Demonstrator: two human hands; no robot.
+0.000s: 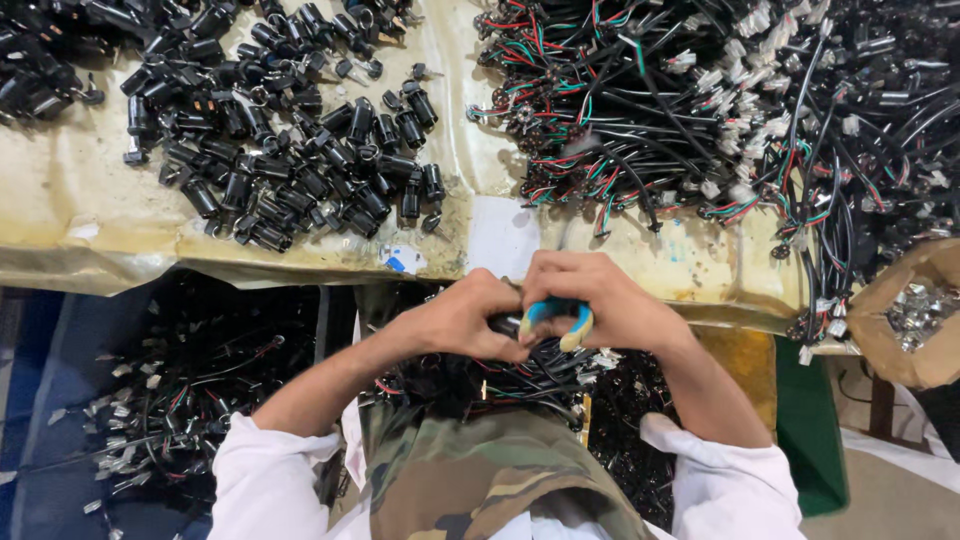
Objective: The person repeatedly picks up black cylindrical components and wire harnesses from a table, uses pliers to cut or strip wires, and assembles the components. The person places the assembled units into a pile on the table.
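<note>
Both my hands are bunched together at the centre of the frame, just below the table edge. My right hand is clenched around a small pair of pliers with blue and yellow handles, and my left hand is pinched tight on whatever I'm working, though I honestly can't tell what's between those fingers because my knuckles cover it. Right under my hands there's a bundle of black leads with red and green wires sitting in my lap on the camo trousers. As for progress, my guess is there's loads left: the big tangle of wire harnesses with white connectors fills the upper right of the frame, and the heap of black cylindrical lock parts covers the upper left. More wired pieces lie in the dark bin at the lower left, which might be the finished lot, but I can't say for sure. At the right edge a brown paper bag holds small shiny metal bits.
</note>
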